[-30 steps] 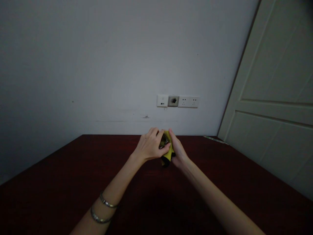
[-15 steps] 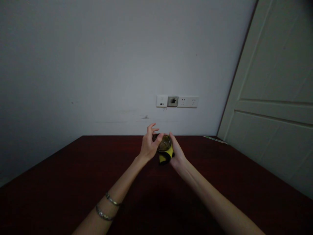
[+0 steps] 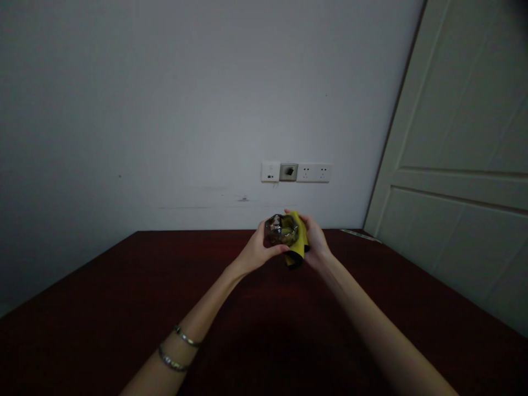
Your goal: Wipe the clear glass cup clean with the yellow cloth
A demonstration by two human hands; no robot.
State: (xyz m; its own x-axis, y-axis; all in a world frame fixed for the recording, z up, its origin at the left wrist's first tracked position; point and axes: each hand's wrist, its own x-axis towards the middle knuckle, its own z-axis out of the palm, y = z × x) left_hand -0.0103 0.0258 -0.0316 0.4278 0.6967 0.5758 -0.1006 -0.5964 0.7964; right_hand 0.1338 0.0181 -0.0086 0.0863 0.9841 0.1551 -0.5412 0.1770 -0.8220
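A small clear glass (image 3: 281, 230) is held up above the dark red table (image 3: 103, 308), its mouth turned toward me. My left hand (image 3: 256, 253) grips it from the left and below, fingers curled round its side. My right hand (image 3: 315, 245) is closed on a yellow cloth with a dark edge (image 3: 300, 245), pressed against the glass's right side. Two metal bangles (image 3: 177, 349) sit on my left wrist.
A white wall stands behind the table with a row of sockets (image 3: 296, 172). A pale panelled door (image 3: 462, 165) fills the right side. A thin light strip (image 3: 358, 235) lies at the table's far right corner.
Both hands rose and shifted slightly right. My left hand, open-fingered half a second ago, now grips the glass. The glass shows more fully, with the cloth behind its right side.
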